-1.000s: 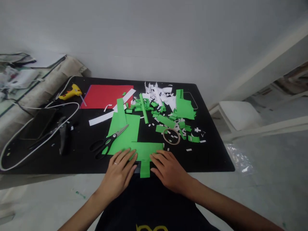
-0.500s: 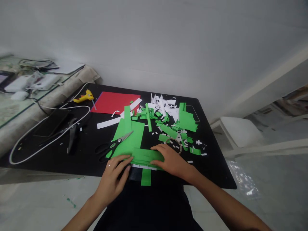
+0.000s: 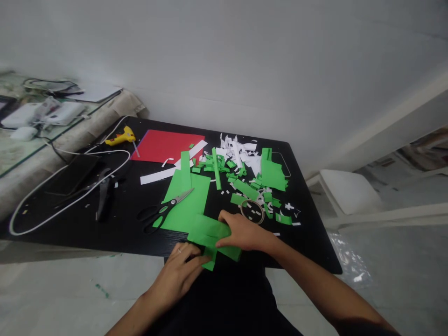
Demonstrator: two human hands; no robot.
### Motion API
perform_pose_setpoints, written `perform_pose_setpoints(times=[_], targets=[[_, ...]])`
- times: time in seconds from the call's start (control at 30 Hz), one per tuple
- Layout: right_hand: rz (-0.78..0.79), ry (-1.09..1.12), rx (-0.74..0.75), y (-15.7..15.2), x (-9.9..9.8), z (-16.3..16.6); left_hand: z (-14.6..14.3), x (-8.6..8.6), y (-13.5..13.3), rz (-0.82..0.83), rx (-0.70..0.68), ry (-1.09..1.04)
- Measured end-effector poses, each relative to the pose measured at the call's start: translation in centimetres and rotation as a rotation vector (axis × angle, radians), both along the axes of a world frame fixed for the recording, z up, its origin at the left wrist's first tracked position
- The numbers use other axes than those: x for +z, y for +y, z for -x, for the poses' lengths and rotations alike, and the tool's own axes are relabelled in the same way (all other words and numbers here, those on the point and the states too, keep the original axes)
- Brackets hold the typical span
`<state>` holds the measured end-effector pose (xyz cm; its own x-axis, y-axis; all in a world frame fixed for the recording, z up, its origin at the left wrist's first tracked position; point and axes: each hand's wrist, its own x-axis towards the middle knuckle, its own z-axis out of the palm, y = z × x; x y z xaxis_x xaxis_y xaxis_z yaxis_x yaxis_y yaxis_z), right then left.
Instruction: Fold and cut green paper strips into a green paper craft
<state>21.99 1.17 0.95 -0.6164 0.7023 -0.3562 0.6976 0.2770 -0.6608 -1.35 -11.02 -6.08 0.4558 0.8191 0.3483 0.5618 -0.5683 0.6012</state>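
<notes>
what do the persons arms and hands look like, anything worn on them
Both forearms are bare, with no sleeves, gloves, watch or bracelet in view. The left hand has a thin, light-coloured ring on one finger. The right hand shows no ring or other marking from this angle.

1 head-worn cam, I see fwd & down across the table (image 3: pixel 87 228), close over left hand (image 3: pixel 182 269) & right hand (image 3: pixel 245 233) at its near edge.
</notes>
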Motion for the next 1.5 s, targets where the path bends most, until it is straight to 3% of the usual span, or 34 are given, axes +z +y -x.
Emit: perform_pose_setpoints(times=[0.17,0.4,0.57,0.73,0.87,1.0,1.13,1.33,1.5], targets=[[0.260,0.301,-0.122,0.6,0.8,-1.4,-0.7,2.2,1.6,0.175,0.021,-0.297],[0.432,0.754,-0.433,-0.3,2.1,-1.0,-3.1,5.8,6.1,0.110,0.255,-0.569],[0.492,0.909,-0.571,-1.4,1.5,-0.8,-4.6,5.9,6.8,0.198,0.336,-0.742],[0.540,0.963,-0.612,-1.9,1.1,-0.8,-4.6,5.4,6.4,0.249,0.291,-0.834],[0.557,0.979,-0.616,-2.1,1.1,-0.7,-4.3,5.0,6.5,0.366,0.363,-0.868],[0.488,0.965,-0.629,-2.3,1.0,-0.5,-4.6,5.4,6.6,0.477,0.309,-0.905],[0.300,0.913,-0.629,-2.7,0.7,-0.2,-5.4,5.8,6.5,0.422,0.332,-0.847],[-0.013,0.739,-0.630,-3.7,1.0,0.2,-5.9,5.8,6.5,0.192,0.423,-0.616],[-0.165,0.646,-0.601,-4.1,0.8,0.4,-5.6,6.3,6.7,0.008,0.388,-0.397]])
